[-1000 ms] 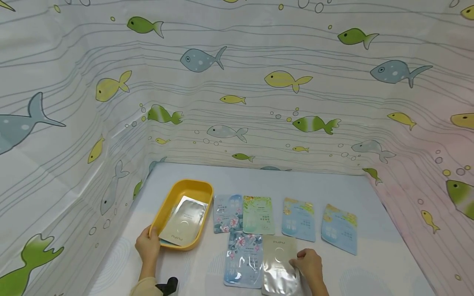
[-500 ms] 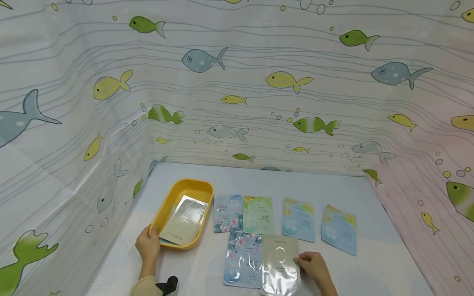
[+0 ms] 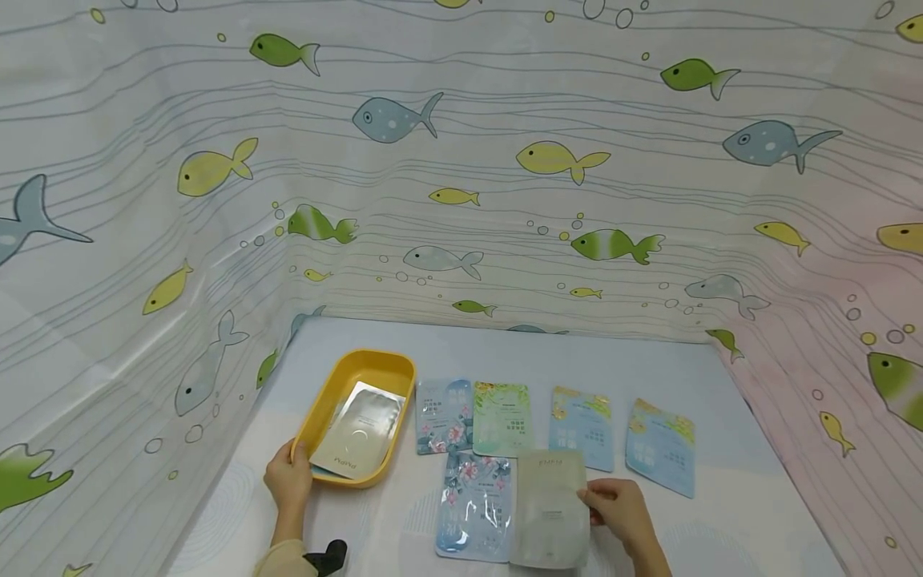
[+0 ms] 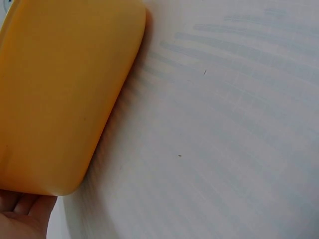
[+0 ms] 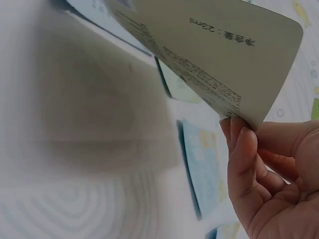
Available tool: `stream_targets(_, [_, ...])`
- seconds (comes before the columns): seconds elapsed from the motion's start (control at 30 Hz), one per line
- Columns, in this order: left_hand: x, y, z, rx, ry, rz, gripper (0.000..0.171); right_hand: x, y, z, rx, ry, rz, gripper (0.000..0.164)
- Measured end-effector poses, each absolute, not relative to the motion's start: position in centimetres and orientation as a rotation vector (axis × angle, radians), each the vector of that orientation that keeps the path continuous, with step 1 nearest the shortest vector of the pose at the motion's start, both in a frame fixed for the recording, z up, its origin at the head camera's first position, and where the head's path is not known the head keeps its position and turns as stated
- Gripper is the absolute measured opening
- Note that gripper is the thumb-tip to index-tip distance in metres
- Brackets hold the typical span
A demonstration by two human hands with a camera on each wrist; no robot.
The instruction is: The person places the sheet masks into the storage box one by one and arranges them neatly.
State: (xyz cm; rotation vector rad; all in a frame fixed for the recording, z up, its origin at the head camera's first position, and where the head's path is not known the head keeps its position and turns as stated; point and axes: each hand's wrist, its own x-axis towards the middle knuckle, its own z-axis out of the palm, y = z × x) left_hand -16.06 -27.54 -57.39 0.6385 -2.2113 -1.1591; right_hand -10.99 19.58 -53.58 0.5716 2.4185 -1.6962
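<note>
My right hand (image 3: 620, 509) pinches a champagne-coloured face mask packet (image 3: 551, 517) by its right edge. In the right wrist view, thumb and fingertips grip one corner of this packet (image 5: 239, 55), and its printed back faces the camera. It is lifted off the table, with a shadow below. At the left, my left hand (image 3: 288, 478) holds the near-left corner of a yellow tray (image 3: 371, 367). The left wrist view shows the tray's outer side (image 4: 65, 99) with fingers under its edge. Inside the tray lies a similar champagne packet (image 3: 364, 429), partly covering another one.
A blue floral packet (image 3: 474, 509) lies just left of the lifted one. Behind are another floral packet (image 3: 443, 417), a green packet (image 3: 503, 421) and two light blue packets, one (image 3: 580, 429) nearer the middle and one (image 3: 659, 449) farther right. Fish-print sheeting (image 3: 447, 224) surrounds the table.
The champagne packet in my right hand has risen off the table beside the floral packet. My right hand has shifted slightly right and up. The left hand and tray have stayed put.
</note>
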Motion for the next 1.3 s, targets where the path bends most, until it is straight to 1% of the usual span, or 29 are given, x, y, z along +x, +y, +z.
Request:
stream_targets(0.53, [-16.1, -27.7, -57.6, 0.649, -2.214, -1.164, 0.024, -13.1, 18.8, -51.5, 0.552, 2.313, -1.942, 0.035])
stream_targets(0.9, [-16.0, -27.5, -57.3, 0.655, -2.217, -1.189, 0.025, -15.1, 17.0, -50.8, 0.427, 2.261, -2.064, 0.032])
stream_targets(1.3, [-16.1, -27.5, -57.4, 0.673, -2.217, -1.221, 0.026, -17.2, 14.1, -49.6, 0.308, 2.240, -2.069, 0.028])
